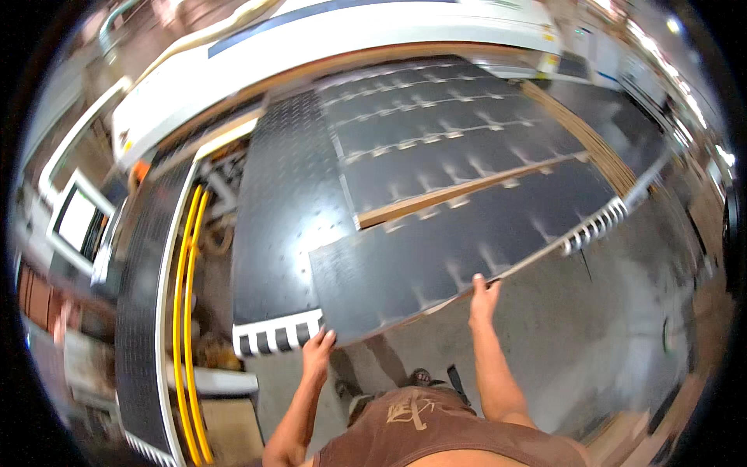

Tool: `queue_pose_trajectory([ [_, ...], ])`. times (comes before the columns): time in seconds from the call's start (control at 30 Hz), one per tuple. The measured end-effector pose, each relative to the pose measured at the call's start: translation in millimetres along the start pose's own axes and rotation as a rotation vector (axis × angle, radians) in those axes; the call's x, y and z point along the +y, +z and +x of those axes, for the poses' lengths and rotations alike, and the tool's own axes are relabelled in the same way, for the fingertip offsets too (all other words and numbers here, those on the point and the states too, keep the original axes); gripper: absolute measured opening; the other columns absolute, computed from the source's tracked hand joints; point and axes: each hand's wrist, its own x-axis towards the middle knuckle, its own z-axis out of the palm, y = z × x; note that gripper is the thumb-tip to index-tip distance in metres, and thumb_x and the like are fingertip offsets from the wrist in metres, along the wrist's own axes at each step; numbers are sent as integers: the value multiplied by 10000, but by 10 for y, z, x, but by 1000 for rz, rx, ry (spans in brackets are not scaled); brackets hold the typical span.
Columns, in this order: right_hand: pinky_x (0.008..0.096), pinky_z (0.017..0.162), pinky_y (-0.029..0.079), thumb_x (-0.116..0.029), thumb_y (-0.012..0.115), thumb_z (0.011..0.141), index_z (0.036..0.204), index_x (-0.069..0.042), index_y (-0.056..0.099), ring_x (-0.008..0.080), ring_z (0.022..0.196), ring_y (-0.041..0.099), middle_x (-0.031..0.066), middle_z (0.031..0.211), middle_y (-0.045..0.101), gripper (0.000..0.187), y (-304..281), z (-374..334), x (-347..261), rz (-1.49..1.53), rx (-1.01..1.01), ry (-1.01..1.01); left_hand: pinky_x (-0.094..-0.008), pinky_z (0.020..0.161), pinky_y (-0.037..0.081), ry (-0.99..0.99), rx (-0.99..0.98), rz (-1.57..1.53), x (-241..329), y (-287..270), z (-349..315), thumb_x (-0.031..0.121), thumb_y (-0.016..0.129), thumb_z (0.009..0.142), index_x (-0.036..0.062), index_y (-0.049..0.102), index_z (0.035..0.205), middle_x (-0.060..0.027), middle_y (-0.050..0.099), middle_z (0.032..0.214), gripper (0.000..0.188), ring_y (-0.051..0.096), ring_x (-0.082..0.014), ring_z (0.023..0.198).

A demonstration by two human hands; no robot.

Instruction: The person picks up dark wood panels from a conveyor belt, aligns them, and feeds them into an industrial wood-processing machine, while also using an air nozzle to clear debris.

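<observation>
A wide dark panel (459, 241) with a pale front edge lies at the near side of a black work table and juts over its front. My left hand (317, 352) grips the panel's near left corner, beside the striped table edge. Farther right, my right hand (484, 300) holds the front edge, thumb on top and fingers hidden underneath. Behind this panel lies a larger dark sheet (436, 156) marked by rows of pale dusty cuts. A wedge-shaped gap showing brown board (467, 191) separates the two.
The black dotted table (276, 187) extends left of the panels. A long white machine beam (350, 39) spans the back. Yellow rails (187, 311) run along the left, near a screen (76, 222). Striped guards (595, 226) edge the table. Below is grey floor (576, 342).
</observation>
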Motion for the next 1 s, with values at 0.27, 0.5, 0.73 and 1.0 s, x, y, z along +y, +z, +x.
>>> queue_pose_trajectory([
  [0.27, 403, 1149, 299, -194, 639, 954, 1559, -1, 218, 309, 1377, 420, 180, 1545, 370, 762, -504, 1153, 59, 102, -63, 24, -260, 894, 468, 116, -70, -21, 136, 1119, 171, 253, 664, 966, -31, 551, 1382, -45, 682, 1127, 516, 591, -110, 980],
  [0.5, 456, 1185, 260, -276, 660, 949, 1580, -1, 141, 341, 1442, 348, 202, 1597, 285, 863, -598, 1716, -6, 77, 35, 125, -274, 955, 463, 176, -46, -72, -141, 1649, 661, 235, 659, 967, -113, 474, 1398, -128, 675, 1203, 584, 614, -146, 1062],
  [0.73, 429, 1167, 284, -214, 676, 939, 1568, 3, 195, 313, 1411, 385, 170, 1570, 341, 821, -673, 1850, 35, 124, 30, 146, -275, 912, 483, 231, 18, 97, 16, 1799, 572, 280, 643, 971, -116, 479, 1390, -128, 695, 1132, 599, 626, -149, 1015],
  [1.0, 426, 1067, 338, -222, 697, 906, 1471, -44, 397, 271, 1279, 468, 105, 1428, 475, 665, -528, 1735, 150, 119, 90, 96, -238, 679, 450, 138, -50, 158, 254, 1533, 463, 354, 624, 982, -81, 472, 1408, 11, 599, 846, 628, 478, -63, 747],
])
